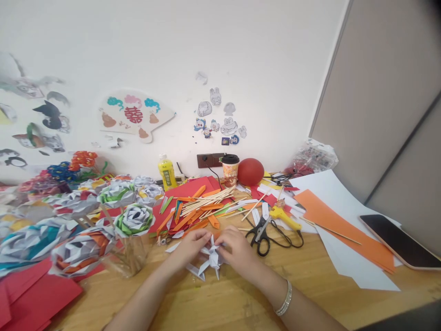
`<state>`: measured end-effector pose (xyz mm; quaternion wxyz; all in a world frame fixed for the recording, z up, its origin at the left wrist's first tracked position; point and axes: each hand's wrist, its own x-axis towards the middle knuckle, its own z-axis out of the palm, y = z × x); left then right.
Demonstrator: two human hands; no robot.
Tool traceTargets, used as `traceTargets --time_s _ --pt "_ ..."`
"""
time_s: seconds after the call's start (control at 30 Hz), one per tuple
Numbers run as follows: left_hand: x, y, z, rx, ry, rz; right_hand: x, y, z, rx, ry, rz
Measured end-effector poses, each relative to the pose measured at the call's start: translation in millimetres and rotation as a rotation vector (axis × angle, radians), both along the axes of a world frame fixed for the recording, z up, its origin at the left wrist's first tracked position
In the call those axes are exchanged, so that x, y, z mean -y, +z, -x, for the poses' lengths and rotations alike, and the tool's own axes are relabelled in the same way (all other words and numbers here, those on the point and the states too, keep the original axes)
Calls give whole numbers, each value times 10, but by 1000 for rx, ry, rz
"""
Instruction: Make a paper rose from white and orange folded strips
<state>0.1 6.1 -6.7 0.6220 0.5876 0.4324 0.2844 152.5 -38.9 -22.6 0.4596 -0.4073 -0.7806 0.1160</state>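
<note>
head: spiky, white folded paper (214, 259)

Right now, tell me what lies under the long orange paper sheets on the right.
Large, smooth white paper shows past both long edges of the orange paper sheets; anything hidden directly beneath them cannot be seen.

Craft workspace: paper flowers (135, 219), scissors (261, 229), yellow glue gun (285, 218), wooden worktable (220, 303).

Single head-worn view, looked forward and down across the wooden table (206, 308), faced the white wall (265, 59), sat near the left hand (193, 243) and right hand (234, 247).
</note>
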Motion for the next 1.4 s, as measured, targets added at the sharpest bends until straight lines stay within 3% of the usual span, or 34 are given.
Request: traceTargets --time_s 0.17,0.33,0.57,0.77,0.97,1.13,1.3,1.4 --pt "-37 -99 -34 7 49 -108 5 -18 21 173 29 -237" --pt "-101 -147 -43 -49 37 -213 -4 -14 23 215 -21 -195" --pt "-103 -129 -38 -112 51 -258 -25 -89 13 380 5 -376" --pt "-92 -145 -56 -152 91 -311 -11 -68 52 347 -25 -314" --pt "-81 -160 -85 -167 135 -337 16 -29 34 443 61 -399" --pt "-63 -165 -82 -158 201 -366 51 26 -4 349 56 -299" --pt "-71 -142 -74 -131 248 -384 102 106 -61 254 172 -292" --pt "-78 -105 -53 -105 263 -394 82 124 -102 35 44 -254"
